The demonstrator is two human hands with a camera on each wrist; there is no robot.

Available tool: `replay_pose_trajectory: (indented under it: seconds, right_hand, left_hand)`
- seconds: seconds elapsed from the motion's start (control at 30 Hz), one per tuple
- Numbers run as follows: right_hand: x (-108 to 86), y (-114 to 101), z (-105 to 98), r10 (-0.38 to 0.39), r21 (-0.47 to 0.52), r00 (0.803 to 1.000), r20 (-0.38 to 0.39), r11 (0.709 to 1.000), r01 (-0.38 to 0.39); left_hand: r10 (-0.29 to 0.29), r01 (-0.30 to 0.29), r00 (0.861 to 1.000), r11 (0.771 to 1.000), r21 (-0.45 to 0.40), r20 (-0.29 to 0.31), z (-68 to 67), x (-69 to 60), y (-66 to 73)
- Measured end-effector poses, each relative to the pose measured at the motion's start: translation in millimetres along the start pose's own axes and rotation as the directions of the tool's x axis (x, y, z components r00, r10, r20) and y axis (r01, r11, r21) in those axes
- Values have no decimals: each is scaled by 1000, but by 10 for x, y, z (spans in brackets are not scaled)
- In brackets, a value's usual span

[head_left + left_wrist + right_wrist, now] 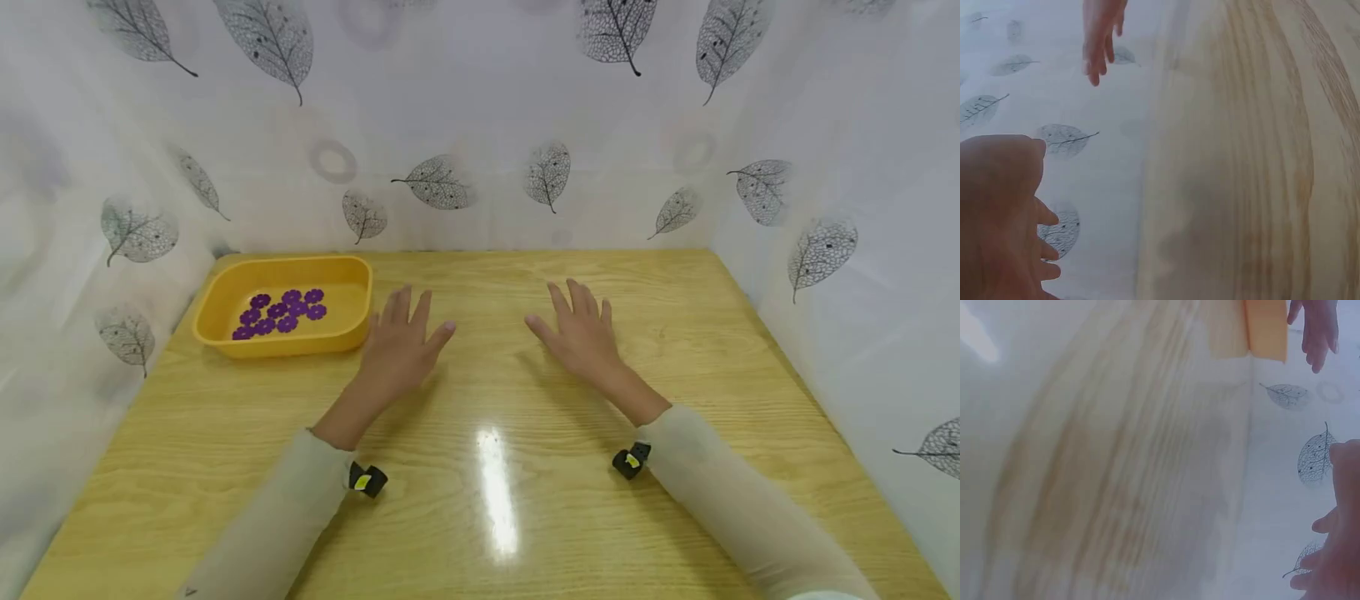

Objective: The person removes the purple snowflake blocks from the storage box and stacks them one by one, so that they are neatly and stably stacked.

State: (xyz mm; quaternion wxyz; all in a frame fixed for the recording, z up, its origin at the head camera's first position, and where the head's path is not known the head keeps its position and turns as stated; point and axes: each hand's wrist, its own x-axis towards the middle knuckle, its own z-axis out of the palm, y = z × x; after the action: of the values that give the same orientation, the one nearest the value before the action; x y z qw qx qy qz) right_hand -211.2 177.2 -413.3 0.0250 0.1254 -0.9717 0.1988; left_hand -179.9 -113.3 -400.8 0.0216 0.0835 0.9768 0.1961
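In the head view, my left hand (pixel 397 347) hovers palm down over the table, fingers spread, beside the right end of a yellow tray (pixel 337 342). Inside the tray lie several purple flower-shaped pieces (pixel 291 308). My right hand (pixel 585 335) is likewise held out above the wood with straight fingers, well to the right of the tray. Neither hand holds anything. The left wrist view has my left hand (pixel 997 212) at its lower left. At the right edge of the right wrist view is my right hand (pixel 1341 531), with part of the yellow tray at the top.
A light wooden table (pixel 480 383) fills the lower part of the head view. White cloth (pixel 480 108) printed with grey leaves hangs behind the table and along both sides. Each wrist carries a small black device, such as the left one (pixel 367 480).
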Motion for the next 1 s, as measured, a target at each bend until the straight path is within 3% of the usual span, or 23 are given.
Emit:
replay_pose_trajectory:
  seconds: [0.17, 0.27, 0.37, 0.47, 0.7, 0.8, 1.0]
  right_hand:
    - [42, -172, -8, -14, 132, 1000, -26, 991, 17]
    - [71, -272, 8, -1, 240, 1000, -12, 971, 3]
    - [118, -375, 59, -20, 359, 1000, -2, 933, 19]
    - [183, -485, 138, -74, 467, 997, -10, 881, 70]
    - [359, -801, 355, -160, 660, 987, -35, 737, 143]
    - [413, -944, 440, -160, 700, 987, -14, 704, 124]
    - [542, -1235, 625, -182, 736, 983, -3, 666, 126]
  left_hand:
    - [-2, -13, 994, 991, -130, -112, -252, -188, -143]
    - [-13, -21, 978, 987, -162, -208, -388, -277, -305]
    - [-34, -23, 954, 982, -186, -296, -512, -367, -520]
    - [-62, -16, 937, 975, -220, -345, -635, -457, -759]
    - [-122, 21, 931, 959, -284, -343, -817, -602, -1340]
    - [-153, 50, 930, 953, -298, -333, -851, -635, -1575]
    - [-211, 104, 916, 946, -307, -340, -890, -663, -1964]
